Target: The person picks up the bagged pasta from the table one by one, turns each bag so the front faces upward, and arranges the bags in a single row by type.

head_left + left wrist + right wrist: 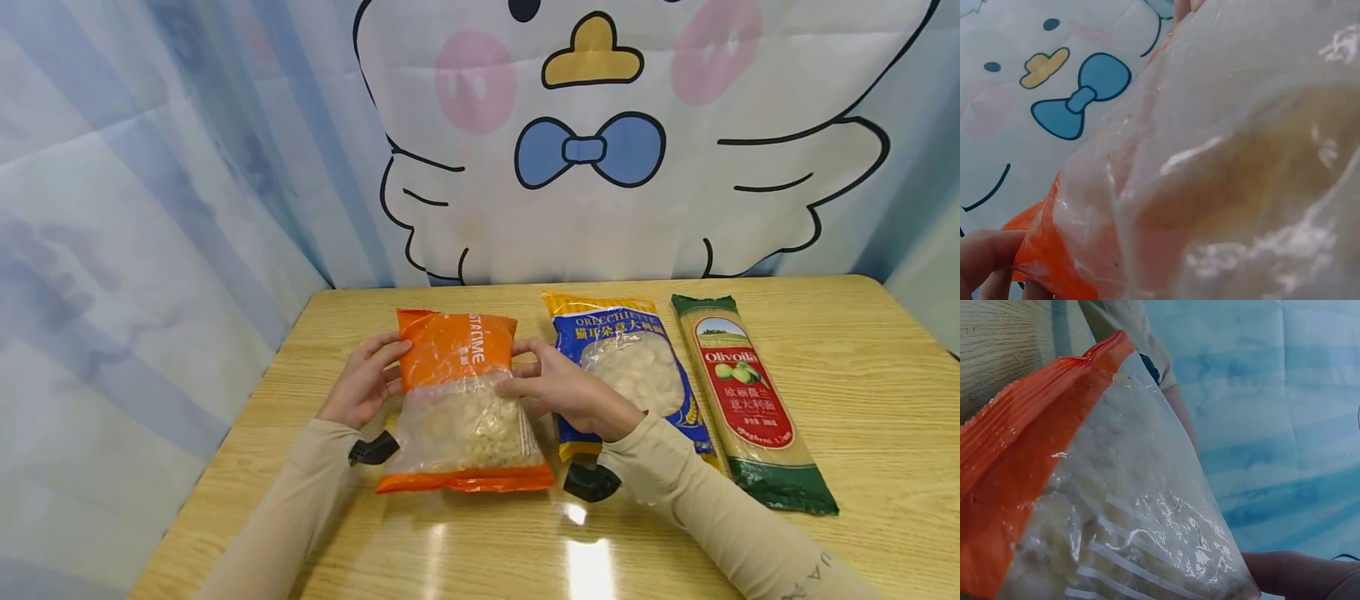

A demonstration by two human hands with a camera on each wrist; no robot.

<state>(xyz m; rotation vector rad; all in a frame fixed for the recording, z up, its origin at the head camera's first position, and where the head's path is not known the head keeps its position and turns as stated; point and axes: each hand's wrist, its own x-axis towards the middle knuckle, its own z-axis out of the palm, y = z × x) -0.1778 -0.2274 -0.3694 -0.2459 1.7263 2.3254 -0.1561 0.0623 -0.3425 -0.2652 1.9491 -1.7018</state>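
Both hands hold an orange-and-clear bag of pasta (457, 417), tilted up with its printed front toward the head camera. My left hand (363, 383) grips its left edge, thumb in front and other fingers partly hidden behind. On the opposite edge, my right hand (562, 383) holds the bag with its thumb across the front. In the left wrist view, fingers (988, 256) pinch the orange part of the bag (1060, 256). The right wrist view shows the clear side of the bag (1129, 487) with pale pieces inside, and a digit touching its edge.
Right of the held bag, a blue-and-yellow bag of orecchiette (637, 367) lies on the wooden table (885, 400), partly behind my right hand. Beside it lies a long green-and-red pack of spaghetti (750, 400). A cartoon-printed curtain (600, 225) hangs behind the table.
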